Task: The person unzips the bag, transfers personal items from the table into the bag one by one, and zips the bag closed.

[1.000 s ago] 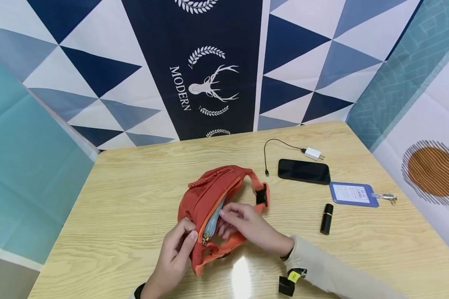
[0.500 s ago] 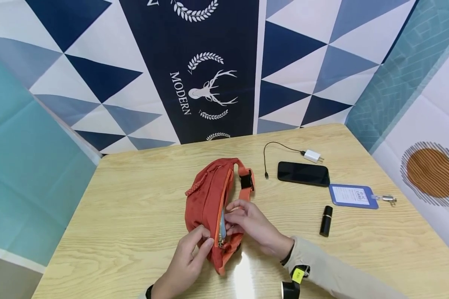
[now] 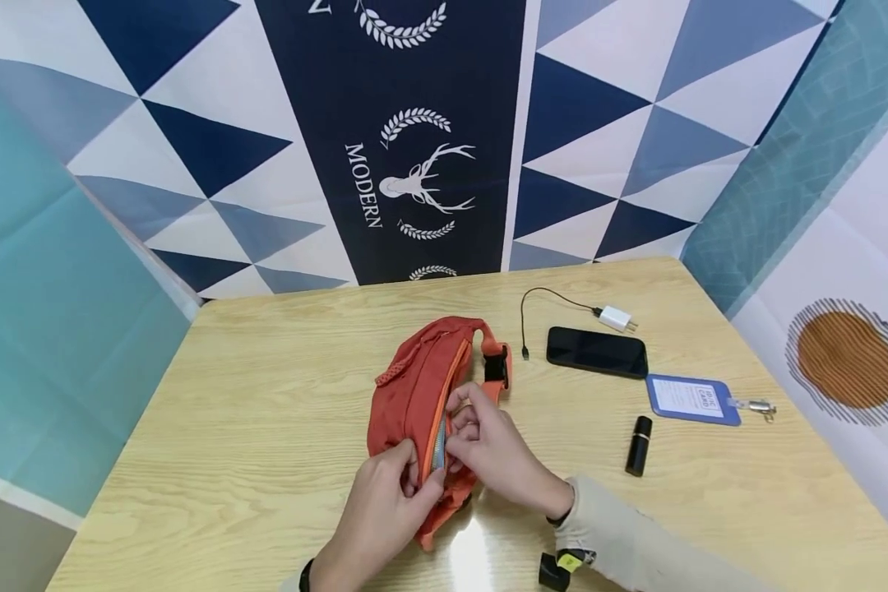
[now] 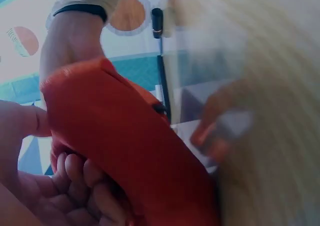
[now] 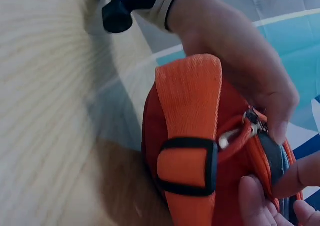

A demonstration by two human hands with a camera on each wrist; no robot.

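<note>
A red waist pack (image 3: 407, 403) stands on the table with its zipped opening partly undone, a blue-grey lining (image 3: 440, 444) showing inside. My left hand (image 3: 376, 510) grips the pack's near end, thumb beside the zipper pull (image 5: 254, 123) and fingers curled against the front, as the left wrist view shows on the red fabric (image 4: 120, 131). On the other edge of the opening, my right hand (image 3: 492, 448) pinches the rim between thumb and fingers. The orange strap (image 5: 192, 91) with its black slider hangs over the pack's end. The inside is mostly hidden.
Right of the pack lie a black phone (image 3: 597, 351), a white charger plug (image 3: 617, 318) with a thin dark cable (image 3: 522, 321), a blue ID card holder (image 3: 691, 400) with a metal clip, and a black lipstick-like tube (image 3: 639, 446). A patterned cloth (image 3: 429, 177) hangs behind the table.
The pack has turned more upright and shifted slightly right. My left hand has moved right and up along its near end toward the opening; my right hand stays at the opening's rim.
</note>
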